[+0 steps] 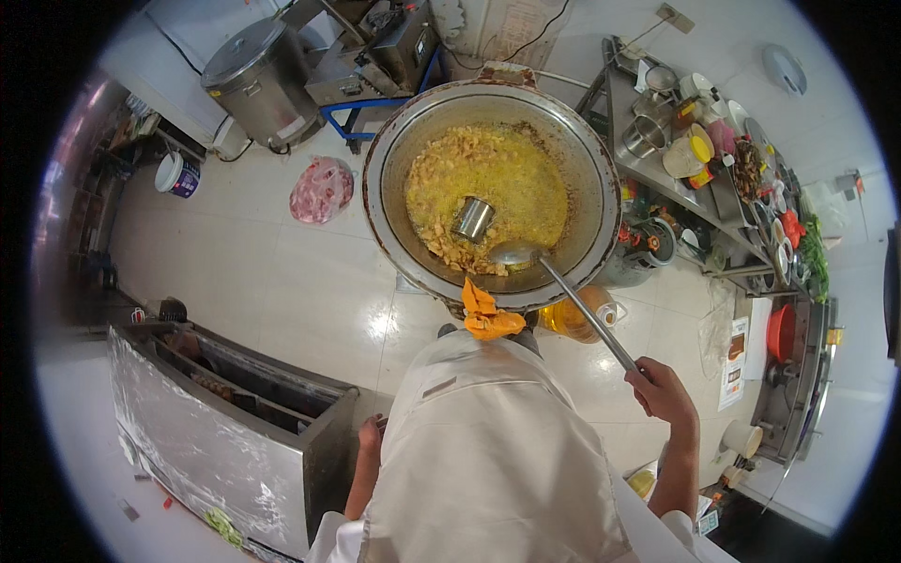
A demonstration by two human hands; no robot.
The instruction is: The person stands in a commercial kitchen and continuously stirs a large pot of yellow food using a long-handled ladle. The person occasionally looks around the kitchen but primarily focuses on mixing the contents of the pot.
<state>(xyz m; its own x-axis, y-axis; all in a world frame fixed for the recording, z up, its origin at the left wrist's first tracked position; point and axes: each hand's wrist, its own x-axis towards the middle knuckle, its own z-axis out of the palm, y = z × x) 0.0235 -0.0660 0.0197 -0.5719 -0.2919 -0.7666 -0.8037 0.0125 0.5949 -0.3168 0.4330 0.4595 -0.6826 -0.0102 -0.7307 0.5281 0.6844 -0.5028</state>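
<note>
My right hand (659, 391) grips the end of a long-handled metal ladle (588, 310). Its bowl rests at the near side of a large, deep wok-like pot (490, 88). Inside, bubbling yellow oil (507, 169) surrounds browned food pieces (450, 151), thickest at the left and near edges. A shiny metal cylinder (474, 219), perhaps a cup or can, stands tilted in the oil left of the ladle. An orange cloth (489, 313) hangs on the pot's near rim. My left hand (370, 433) is low beside my apron (486, 450); its fingers are partly hidden.
A yellow oil jug (578, 315) stands under the pot's near right rim. On the floor to the left lies a bag of raw meat (322, 190). A metal shelf (654, 169) with jars and bowls runs along the right. At lower left is an open steel cabinet (225, 422).
</note>
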